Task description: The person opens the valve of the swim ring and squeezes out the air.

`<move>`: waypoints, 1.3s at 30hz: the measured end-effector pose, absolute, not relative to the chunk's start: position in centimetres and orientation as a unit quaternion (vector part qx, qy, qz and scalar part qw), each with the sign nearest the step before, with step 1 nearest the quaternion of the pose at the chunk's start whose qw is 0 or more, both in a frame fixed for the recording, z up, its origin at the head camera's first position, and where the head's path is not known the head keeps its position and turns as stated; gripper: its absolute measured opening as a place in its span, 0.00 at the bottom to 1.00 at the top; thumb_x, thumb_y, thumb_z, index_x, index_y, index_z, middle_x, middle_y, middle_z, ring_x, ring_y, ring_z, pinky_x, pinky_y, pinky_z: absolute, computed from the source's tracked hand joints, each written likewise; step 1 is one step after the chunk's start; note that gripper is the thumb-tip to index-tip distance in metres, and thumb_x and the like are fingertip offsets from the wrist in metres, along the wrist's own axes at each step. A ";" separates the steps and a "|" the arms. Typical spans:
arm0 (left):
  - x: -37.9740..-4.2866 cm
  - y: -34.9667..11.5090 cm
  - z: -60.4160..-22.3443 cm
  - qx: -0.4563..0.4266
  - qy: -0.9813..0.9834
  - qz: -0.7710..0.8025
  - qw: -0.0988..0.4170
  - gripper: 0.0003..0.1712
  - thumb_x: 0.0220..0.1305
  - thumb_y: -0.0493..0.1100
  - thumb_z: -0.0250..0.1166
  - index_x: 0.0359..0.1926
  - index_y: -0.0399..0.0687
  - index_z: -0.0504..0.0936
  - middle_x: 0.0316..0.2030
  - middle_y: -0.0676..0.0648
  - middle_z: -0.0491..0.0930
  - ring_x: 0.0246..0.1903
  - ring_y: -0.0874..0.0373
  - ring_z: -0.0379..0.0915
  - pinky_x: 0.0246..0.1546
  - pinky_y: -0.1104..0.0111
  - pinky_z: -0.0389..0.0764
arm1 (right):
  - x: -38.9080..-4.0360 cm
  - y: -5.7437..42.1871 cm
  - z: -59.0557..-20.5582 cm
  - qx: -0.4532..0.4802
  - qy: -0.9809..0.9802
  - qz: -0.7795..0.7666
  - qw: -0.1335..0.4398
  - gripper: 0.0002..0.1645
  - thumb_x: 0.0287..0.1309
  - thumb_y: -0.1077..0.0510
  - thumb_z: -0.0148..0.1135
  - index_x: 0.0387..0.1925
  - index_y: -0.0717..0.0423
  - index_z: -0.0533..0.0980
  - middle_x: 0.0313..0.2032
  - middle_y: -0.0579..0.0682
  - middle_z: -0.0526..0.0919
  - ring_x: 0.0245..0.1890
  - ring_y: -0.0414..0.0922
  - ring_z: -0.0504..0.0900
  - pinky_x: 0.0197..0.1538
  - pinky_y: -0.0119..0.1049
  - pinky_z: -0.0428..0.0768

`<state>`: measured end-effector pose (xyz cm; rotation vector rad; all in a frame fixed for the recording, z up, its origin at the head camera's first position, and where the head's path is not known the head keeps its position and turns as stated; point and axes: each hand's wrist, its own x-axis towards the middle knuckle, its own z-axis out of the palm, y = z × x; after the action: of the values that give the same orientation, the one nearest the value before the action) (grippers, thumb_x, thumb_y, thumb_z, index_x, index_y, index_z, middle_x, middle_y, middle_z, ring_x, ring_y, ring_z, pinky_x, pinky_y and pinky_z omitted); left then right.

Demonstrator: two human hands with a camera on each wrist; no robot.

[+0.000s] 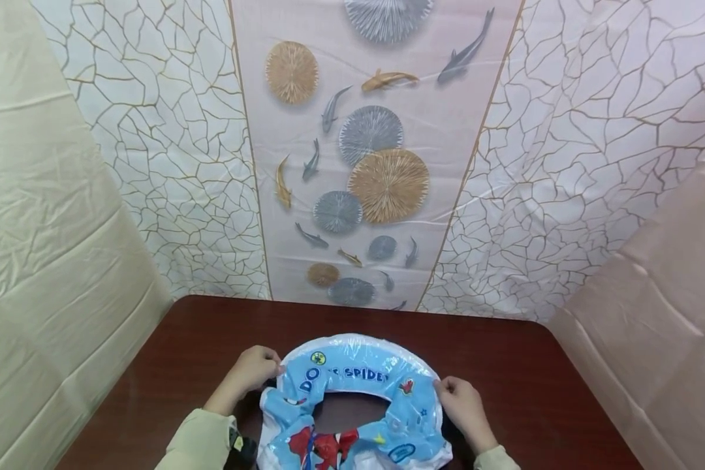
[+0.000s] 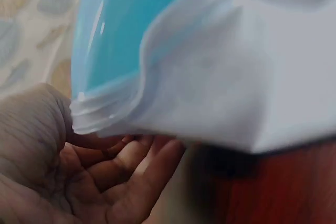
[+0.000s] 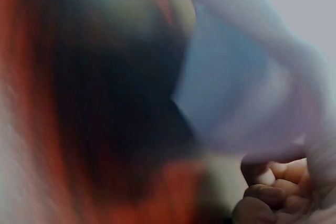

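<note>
A light-blue inflatable swim ring [image 1: 370,356] with a white rim is held up over the near part of the table in the head view. Lettering and a red figure are printed on it, and its lower half looks wrinkled and slack. My left hand [image 1: 251,371] pinches the ring's rim at the upper left. On the opposite side my right hand [image 1: 463,401] pinches the rim between thumb and fingers. In the left wrist view the left hand [image 2: 105,177] is under the white edge. Much of the right wrist view is blurred; curled fingers [image 3: 273,190] show beside the pale ring.
The dark reddish-brown table [image 1: 223,320] has rounded far corners. Behind it hangs a patterned cloth [image 1: 352,163] with fish and round shapes, and beige cloth [image 1: 53,261] drapes both sides. A black device [image 1: 241,450] is at the left sleeve's cuff.
</note>
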<state>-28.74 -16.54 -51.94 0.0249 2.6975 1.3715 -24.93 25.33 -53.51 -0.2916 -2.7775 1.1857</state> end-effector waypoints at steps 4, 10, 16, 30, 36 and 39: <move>-29.5 -17.2 -52.3 -0.015 0.898 0.437 0.047 0.08 0.60 0.37 0.66 0.25 0.41 0.80 0.25 0.45 0.75 0.26 0.52 0.72 0.24 0.64 0.75 | -24.9 25.9 -53.2 -0.075 -0.923 0.375 0.048 0.17 0.65 0.57 0.61 0.19 0.57 0.76 0.16 0.46 0.70 0.21 0.43 0.69 0.26 0.36 0.67; -28.5 -17.7 -51.3 -0.016 0.919 0.390 0.063 0.19 0.66 0.52 0.68 0.32 0.39 0.82 0.27 0.45 0.78 0.25 0.54 0.76 0.24 0.63 0.82 | -24.7 26.6 -53.1 -0.072 -0.929 0.363 0.025 0.20 0.69 0.49 0.60 0.25 0.57 0.79 0.21 0.47 0.75 0.24 0.43 0.72 0.29 0.37 0.69; -26.3 -17.6 -49.0 0.000 0.916 0.375 0.142 0.27 0.63 0.62 0.68 0.31 0.40 0.83 0.23 0.44 0.77 0.23 0.53 0.76 0.22 0.63 0.82 | -23.9 27.2 -52.7 -0.081 -0.923 0.377 -0.003 0.30 0.69 0.37 0.57 0.23 0.56 0.78 0.19 0.48 0.76 0.22 0.43 0.73 0.27 0.37 0.70; -25.7 -18.0 -52.1 -0.018 0.940 0.341 0.023 0.24 0.67 0.44 0.67 0.14 0.45 0.74 0.12 0.48 0.68 0.14 0.57 0.71 0.18 0.66 0.74 | -23.7 27.4 -54.0 -0.051 -0.941 0.332 0.044 0.19 0.69 0.56 0.60 0.20 0.55 0.75 0.16 0.45 0.69 0.19 0.42 0.68 0.25 0.36 0.67; -26.3 -18.9 -53.6 -0.052 0.936 0.349 0.010 0.21 0.65 0.45 0.68 0.17 0.43 0.74 0.16 0.46 0.71 0.16 0.56 0.72 0.19 0.66 0.76 | -23.9 27.9 -53.9 -0.064 -0.944 0.322 0.022 0.18 0.69 0.55 0.61 0.21 0.56 0.76 0.17 0.46 0.71 0.21 0.43 0.69 0.27 0.37 0.67; -26.6 -19.0 -53.9 -0.051 0.933 0.356 0.007 0.20 0.66 0.46 0.68 0.19 0.43 0.75 0.17 0.46 0.71 0.16 0.56 0.72 0.18 0.66 0.77 | -23.9 27.8 -53.9 -0.066 -0.946 0.316 0.015 0.19 0.70 0.55 0.60 0.21 0.56 0.76 0.17 0.47 0.70 0.21 0.43 0.69 0.27 0.38 0.67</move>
<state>-26.62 -19.00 -53.91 -0.1591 2.9174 1.1134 -23.88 27.84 -53.88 -0.2065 -2.9445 0.9818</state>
